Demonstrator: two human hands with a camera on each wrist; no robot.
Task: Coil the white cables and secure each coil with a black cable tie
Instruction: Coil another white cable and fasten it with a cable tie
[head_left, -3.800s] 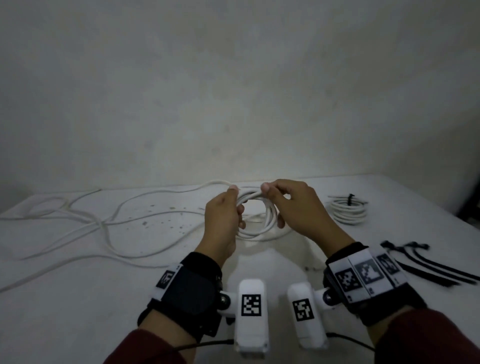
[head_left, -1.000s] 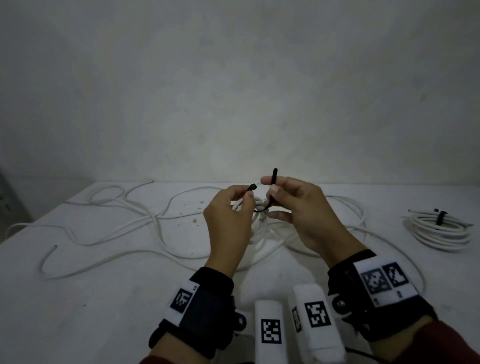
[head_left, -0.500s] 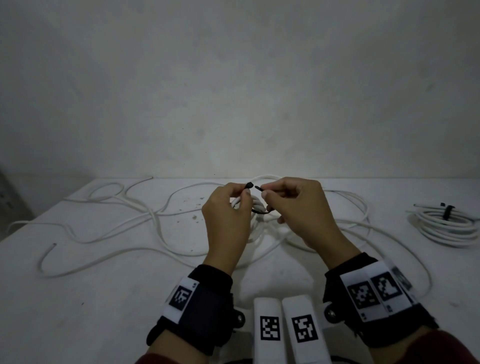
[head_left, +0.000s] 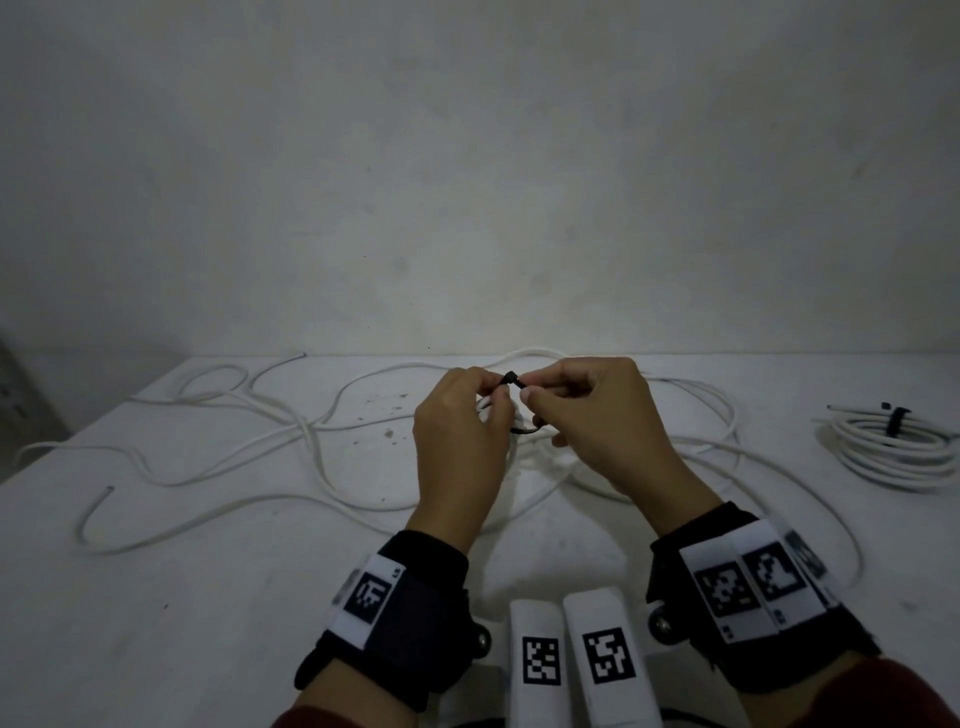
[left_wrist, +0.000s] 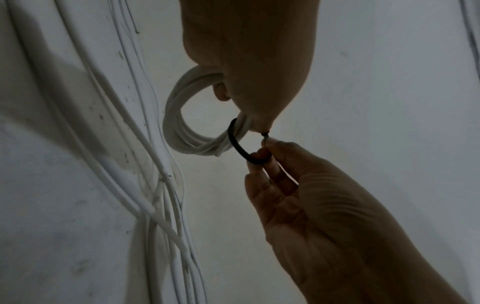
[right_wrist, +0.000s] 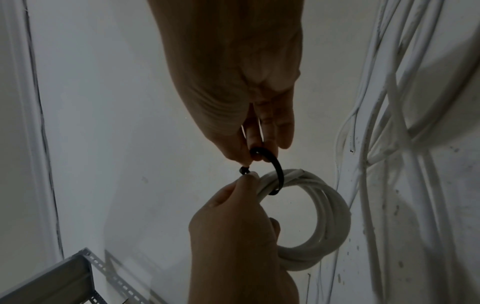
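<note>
A small white cable coil (left_wrist: 182, 131) (right_wrist: 324, 216) hangs above the white table (head_left: 208, 597), gripped in my left hand (head_left: 493, 387). A black cable tie (left_wrist: 239, 146) (right_wrist: 279, 170) loops loosely round the coil's strands. My left thumb and finger also pinch the tie's head (head_left: 511, 378). My right hand (head_left: 527, 400) pinches the tie's other end right at that head, and the tip meets it. In the head view both hands hide most of the coil.
A finished coil with a black tie (head_left: 893, 447) lies at the table's right. Loose white cables (head_left: 311, 431) sprawl across the table behind and beside my hands. A grey perforated metal rack corner (right_wrist: 78, 273) stands off the table's left edge.
The tie's free end, which stuck upward a second ago, has been bent down by my right hand to meet the head held by my left. Both hands have drawn closer together.
</note>
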